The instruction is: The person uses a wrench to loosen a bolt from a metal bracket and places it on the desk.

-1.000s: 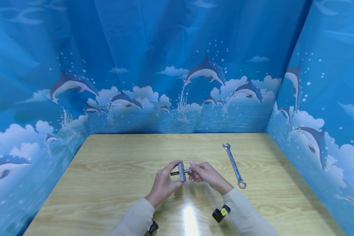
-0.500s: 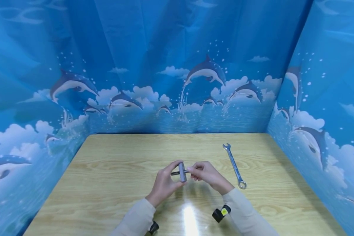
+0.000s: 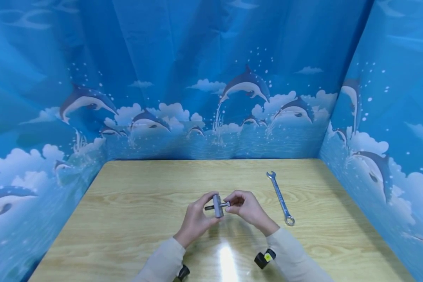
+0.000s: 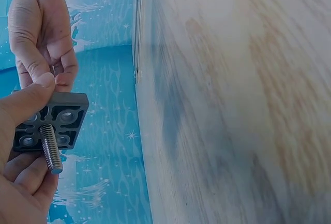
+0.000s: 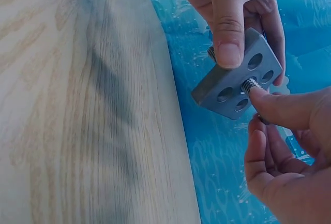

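My left hand (image 3: 196, 220) grips a square grey metal plate (image 3: 217, 206) by its opposite edges, thumb on one and fingers on the other. Round holes near the corners show in the right wrist view, while recessed pockets mark the other face (image 4: 72, 100). A threaded bolt (image 4: 50, 149) passes through the plate's centre and sticks out on both sides. At the bolt's right end, the thumb and fingers of my right hand (image 3: 250, 209) pinch around its head, which the thumb partly hides in the right wrist view. Both hands are above the table.
To the right of my right hand, a combination wrench (image 3: 280, 197) lies on the wooden table (image 3: 144, 188). Blue dolphin-print curtains (image 3: 183, 78) stand along the back and both sides. Wrist cameras (image 3: 264, 258) are worn under the sleeves.
My right fingers have shifted around the bolt's end; the head, covered by the thumb half a second ago, now shows between thumb and forefinger. Left hand and plate stay nearly still.
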Demonstrator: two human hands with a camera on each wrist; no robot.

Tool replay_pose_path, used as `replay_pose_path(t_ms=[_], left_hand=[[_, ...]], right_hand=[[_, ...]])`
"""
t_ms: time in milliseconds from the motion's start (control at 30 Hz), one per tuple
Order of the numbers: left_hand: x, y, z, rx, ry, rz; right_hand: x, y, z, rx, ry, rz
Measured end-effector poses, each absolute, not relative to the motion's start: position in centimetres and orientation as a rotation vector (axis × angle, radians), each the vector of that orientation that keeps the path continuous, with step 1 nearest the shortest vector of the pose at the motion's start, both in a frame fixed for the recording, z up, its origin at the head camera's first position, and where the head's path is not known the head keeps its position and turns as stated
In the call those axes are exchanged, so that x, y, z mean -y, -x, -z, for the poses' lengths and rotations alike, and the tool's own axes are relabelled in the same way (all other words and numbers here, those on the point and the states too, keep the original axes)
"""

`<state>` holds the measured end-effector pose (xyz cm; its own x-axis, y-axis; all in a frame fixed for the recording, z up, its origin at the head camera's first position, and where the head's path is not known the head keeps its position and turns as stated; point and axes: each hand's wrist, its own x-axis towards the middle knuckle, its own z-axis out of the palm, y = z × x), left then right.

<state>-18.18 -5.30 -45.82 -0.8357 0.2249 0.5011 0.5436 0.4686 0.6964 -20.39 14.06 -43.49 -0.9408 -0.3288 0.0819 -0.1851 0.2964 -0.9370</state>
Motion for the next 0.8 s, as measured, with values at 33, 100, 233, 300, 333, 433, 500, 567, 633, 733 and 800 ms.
replay_pose_path(t_ms=[33, 100, 233, 300, 333, 433, 500, 567, 633, 733, 800], left_hand=[[5.33, 18.17, 45.82, 2.381, 0.649, 1.316], [5.37, 18.16, 45.75, 2.382, 0.648, 1.321], [5.43, 18.14, 45.7, 2.387, 0.644, 1.311], [5.44, 18.13, 45.73, 2.388, 0.641, 1.31], [5.44, 18.11, 45.77, 2.39, 0.641, 1.305], [5.44, 18.1, 45.92, 2.39, 0.64, 1.309], [5.46, 18.09, 46.03, 2.392, 0.639, 1.308], [5.48, 18.12, 46.07, 2.387, 0.644, 1.3], [5.52, 18.15, 46.1, 2.383, 0.653, 1.28], [5.53, 18.22, 46.1, 2.38, 0.663, 1.241], [5.53, 18.25, 46.09, 2.385, 0.664, 1.229]], right_hand=[[-14.04, 20.4, 43.54, -2.428, 0.491, 1.727], [-14.03, 20.43, 43.61, -2.436, 0.506, 1.716], [-14.13, 20.55, 43.65, -2.414, 0.542, 1.675], [-14.22, 20.56, 43.63, -2.393, 0.529, 1.651], [-14.28, 20.53, 43.6, -2.375, 0.508, 1.644], [-14.44, 20.51, 43.55, -2.316, 0.443, 1.637], [-14.51, 20.53, 43.5, -2.276, 0.404, 1.62], [-14.52, 20.64, 43.56, -2.237, 0.404, 1.615], [-14.49, 20.71, 43.63, -2.219, 0.402, 1.596], [-14.37, 20.76, 43.78, -2.203, 0.386, 1.592], [-14.26, 20.77, 43.83, -2.2, 0.355, 1.589]])
